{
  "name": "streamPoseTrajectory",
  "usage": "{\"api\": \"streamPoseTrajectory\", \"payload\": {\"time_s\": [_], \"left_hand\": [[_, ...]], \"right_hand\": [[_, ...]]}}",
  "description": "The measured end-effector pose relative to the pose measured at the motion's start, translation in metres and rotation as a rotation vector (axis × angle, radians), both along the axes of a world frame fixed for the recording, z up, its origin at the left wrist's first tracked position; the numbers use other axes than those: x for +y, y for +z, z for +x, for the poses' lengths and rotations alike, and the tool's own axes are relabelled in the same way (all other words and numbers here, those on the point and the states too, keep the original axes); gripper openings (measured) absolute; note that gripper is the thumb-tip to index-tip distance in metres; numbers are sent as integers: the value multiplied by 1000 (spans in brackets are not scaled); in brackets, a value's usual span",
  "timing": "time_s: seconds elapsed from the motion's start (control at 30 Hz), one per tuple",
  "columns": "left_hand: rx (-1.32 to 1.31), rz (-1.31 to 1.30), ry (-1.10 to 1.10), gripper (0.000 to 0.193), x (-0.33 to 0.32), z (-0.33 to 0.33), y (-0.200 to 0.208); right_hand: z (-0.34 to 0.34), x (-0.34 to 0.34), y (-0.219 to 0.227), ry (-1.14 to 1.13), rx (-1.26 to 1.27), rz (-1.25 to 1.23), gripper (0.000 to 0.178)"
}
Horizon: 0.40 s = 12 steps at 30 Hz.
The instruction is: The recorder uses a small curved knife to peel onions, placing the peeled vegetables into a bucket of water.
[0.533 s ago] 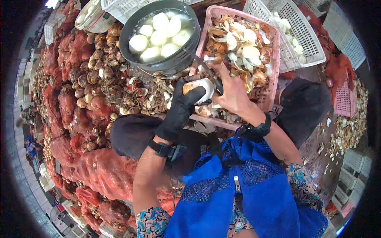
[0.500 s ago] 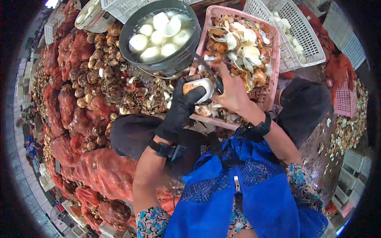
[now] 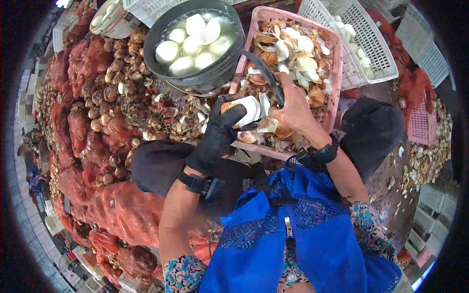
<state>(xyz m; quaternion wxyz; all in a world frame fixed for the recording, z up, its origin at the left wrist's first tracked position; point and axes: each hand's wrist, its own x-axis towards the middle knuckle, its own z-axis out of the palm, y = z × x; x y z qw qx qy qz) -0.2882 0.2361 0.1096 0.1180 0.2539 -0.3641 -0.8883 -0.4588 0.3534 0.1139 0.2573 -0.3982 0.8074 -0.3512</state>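
My left hand (image 3: 215,141), in a black glove, grips a partly peeled onion (image 3: 250,108) over the near edge of a pink crate. White flesh shows on most of it, with brown skin left near my fingers. A curved dark knife (image 3: 264,71) is held in my bare right hand (image 3: 295,108), its blade pointing up and to the left, clear of the onion. A pale peeled layer (image 3: 264,104) stands between the onion and my right thumb. Below the hands, the pink crate (image 3: 338,63) is heaped with brown and white peelings (image 3: 305,63).
A dark bucket (image 3: 151,53) of water holds several peeled white onions (image 3: 182,65). A white crate (image 3: 383,44) with more peeled ones stands at the far right. Unpeeled onions (image 3: 139,63) and red mesh sacks (image 3: 129,210) cover the left side. Peelings litter the floor at right.
The knife has swung up and away from the onion, its blade now raised toward the bucket. A white layer has come away from the onion's right side.
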Motion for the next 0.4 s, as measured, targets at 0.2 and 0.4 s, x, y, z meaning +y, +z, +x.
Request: {"api": "streamPoseTrajectory", "payload": {"time_s": [0.2,0.4], "left_hand": [[51,38,-42,45,-2,1,-8],[67,59,-44,51,-9,-1,-18]], "right_hand": [[-8,4,-16,-46,-186,-145,66],[-2,1,-16,-41,-142,-167,59]]}}
